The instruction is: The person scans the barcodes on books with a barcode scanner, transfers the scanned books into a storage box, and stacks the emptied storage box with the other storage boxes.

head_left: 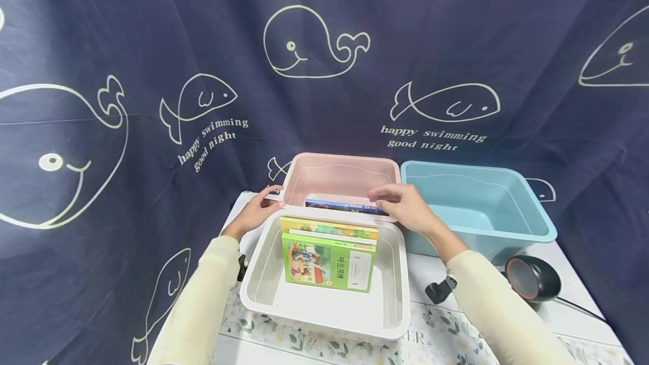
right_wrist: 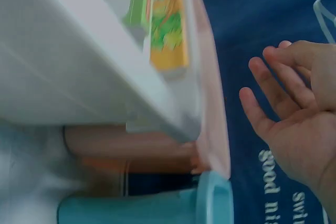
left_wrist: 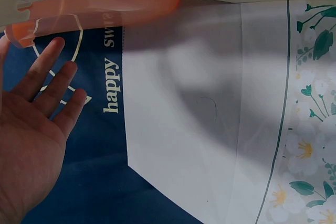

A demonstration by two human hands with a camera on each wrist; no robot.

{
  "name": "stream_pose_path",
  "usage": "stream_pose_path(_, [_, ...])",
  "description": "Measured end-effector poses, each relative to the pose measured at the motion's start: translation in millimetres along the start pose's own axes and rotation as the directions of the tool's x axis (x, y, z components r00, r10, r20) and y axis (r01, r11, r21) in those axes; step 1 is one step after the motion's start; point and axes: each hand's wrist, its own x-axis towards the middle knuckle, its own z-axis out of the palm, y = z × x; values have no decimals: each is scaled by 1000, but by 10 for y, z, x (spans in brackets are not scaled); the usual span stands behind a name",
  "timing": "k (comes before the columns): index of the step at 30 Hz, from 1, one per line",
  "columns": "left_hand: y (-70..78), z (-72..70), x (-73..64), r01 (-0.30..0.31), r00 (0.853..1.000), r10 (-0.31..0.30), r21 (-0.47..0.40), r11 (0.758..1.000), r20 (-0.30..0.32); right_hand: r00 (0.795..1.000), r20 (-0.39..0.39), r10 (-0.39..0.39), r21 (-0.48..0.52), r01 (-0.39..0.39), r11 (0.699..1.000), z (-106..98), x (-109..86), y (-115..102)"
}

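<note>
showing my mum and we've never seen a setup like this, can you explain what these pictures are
There's no robot here, just a person's two bare hands. The wide picture comes from a camera on the head; the other two come from one camera on each wrist.

On the table is a white bin with a green book and a yellow book standing in it. Behind it is a pink bin with a dark blue item inside; to the right is a blue bin.

The left hand is at the pink bin's left edge; the right hand is over its right side. Neither seems to hold anything.
</note>
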Motion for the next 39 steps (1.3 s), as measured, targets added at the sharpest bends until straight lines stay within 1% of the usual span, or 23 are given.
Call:
stream_pose_path(3, [3, -5, 3, -3, 1000, 3, -5, 1000, 0, 1000, 14, -27, 14, 27, 1000, 16, -167, -90])
stream_pose_path(6, [2, -9, 6, -6, 1000, 6, -10, 1000, 2, 999, 34, -25, 25, 24, 999, 83, -335, -127])
stream_pose_path(9, [-6, -8, 9, -7, 1000, 7, -20, 1000, 5, 998, 59, -20, 39, 18, 999, 181, -471, -106])
stream_pose_path(13, [-24, -11, 2, -10, 1000, 10, -17, 1000, -2, 996, 84, -24, 62, 19, 998, 330, -558, -43])
stream_pose_path(19, [-23, 12, 5, -22, 1000, 22, -24, 999, 0, 994, 112, 3, 68, -11, 998, 493, -574, 25])
stream_pose_path(22, [-1, 14, -2, -23, 1000, 23, -15, 1000, -2, 990, 142, -3, 59, -6, 998, 560, -554, 10])
stream_pose_path(27, [10, 10, -1, -29, 1000, 29, -12, 1000, -7, 978, 202, -42, 49, 33, 998, 688, -517, -30])
stream_pose_path(30, [3, 10, 8, -26, 1000, 26, -12, 1000, -8, 972, 228, -56, 10, 55, 998, 780, -509, -25])
stream_pose_path(32, [5, 5, 9, -26, 1000, 26, -8, 1000, -7, 971, 236, -44, -31, 53, 998, 832, -508, -27])
stream_pose_path(35, [11, 1, 5, -15, 1000, 15, -18, 1000, -4, 974, 226, -8, -97, 31, 995, 898, -504, -25])
stream_pose_path(37, [11, -3, -1, -9, 1000, 9, -19, 1000, 0, 975, 220, 4, -116, 22, 993, 931, -497, -25])
stream_pose_path(39, [9, -6, -7, 0, 1000, 0, -24, 1000, 1, 975, 221, 0, -112, 25, 993, 965, -485, -17])
